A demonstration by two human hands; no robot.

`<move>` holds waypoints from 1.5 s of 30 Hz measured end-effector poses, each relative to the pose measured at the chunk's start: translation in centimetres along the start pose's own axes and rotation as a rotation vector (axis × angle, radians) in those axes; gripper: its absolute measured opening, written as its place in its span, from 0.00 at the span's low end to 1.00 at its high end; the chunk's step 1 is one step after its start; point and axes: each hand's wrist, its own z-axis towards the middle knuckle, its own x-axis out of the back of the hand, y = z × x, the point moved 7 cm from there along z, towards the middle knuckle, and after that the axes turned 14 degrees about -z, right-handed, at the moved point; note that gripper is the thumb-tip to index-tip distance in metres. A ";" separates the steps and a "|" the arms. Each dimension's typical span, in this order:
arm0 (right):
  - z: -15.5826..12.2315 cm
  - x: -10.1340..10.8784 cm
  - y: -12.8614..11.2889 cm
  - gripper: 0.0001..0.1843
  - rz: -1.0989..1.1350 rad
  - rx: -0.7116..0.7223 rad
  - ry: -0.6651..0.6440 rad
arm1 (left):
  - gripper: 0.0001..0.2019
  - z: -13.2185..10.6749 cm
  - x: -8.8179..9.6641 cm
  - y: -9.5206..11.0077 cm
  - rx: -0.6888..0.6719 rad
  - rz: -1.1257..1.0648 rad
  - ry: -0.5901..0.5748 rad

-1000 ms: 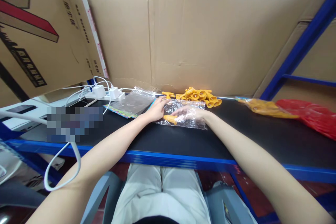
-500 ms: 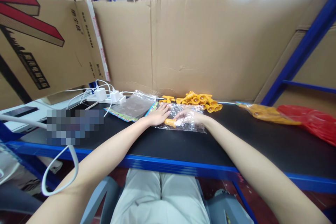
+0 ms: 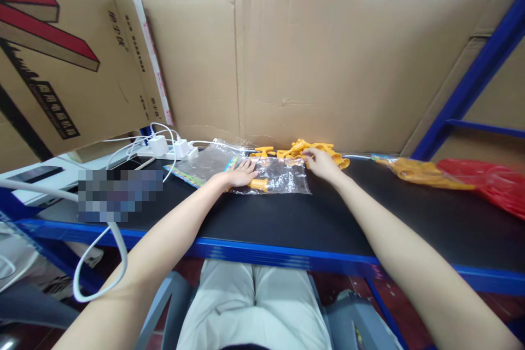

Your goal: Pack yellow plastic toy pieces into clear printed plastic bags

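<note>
A clear plastic bag [image 3: 293, 178] lies flat on the black tabletop with a yellow plastic piece [image 3: 259, 185] inside it. My left hand [image 3: 241, 173] rests on the bag's left part, fingers stretched out, holding it down beside that piece. Behind the bag is a pile of yellow plastic pieces [image 3: 298, 149], some with round, funnel-like ends. My right hand [image 3: 323, 164] is at the front of this pile, its fingers bent and closed around one of the pieces; the fingertips are partly hidden. One separate yellow piece [image 3: 264, 151] lies left of the pile.
Another clear bag [image 3: 205, 161] with a colourful edge lies to the left. Beyond it are a white power strip [image 3: 180, 150] and cables. At right lie a bag of yellow pieces [image 3: 426, 172] and a red bag [image 3: 492, 183]. A cardboard wall [image 3: 328, 65] stands behind.
My right hand has come out of the clear bag and moved back to the yellow pile. The bag and the piece in it have shifted slightly left, under my left hand.
</note>
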 end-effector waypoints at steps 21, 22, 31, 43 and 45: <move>-0.1 -4.8 -1.7 0.23 -0.227 0.272 -0.138 | 0.29 0.8 0.8 -2.3 -0.009 -0.032 0.004; -0.2 -4.7 -1.7 0.23 -0.254 0.262 -0.139 | 0.29 0.8 0.8 -2.4 -0.012 -0.032 0.005; -0.6 -3.5 -1.9 0.17 -0.264 0.188 -0.104 | 0.29 0.2 0.9 -1.7 0.015 -0.070 0.006; -0.7 -3.1 -1.7 0.17 -0.379 0.083 -0.072 | 0.29 -0.1 0.5 -1.4 0.033 -0.007 -0.038; -0.7 -2.8 -1.3 0.17 -0.398 0.026 -0.044 | 0.30 -0.2 0.5 -1.4 0.035 0.014 -0.050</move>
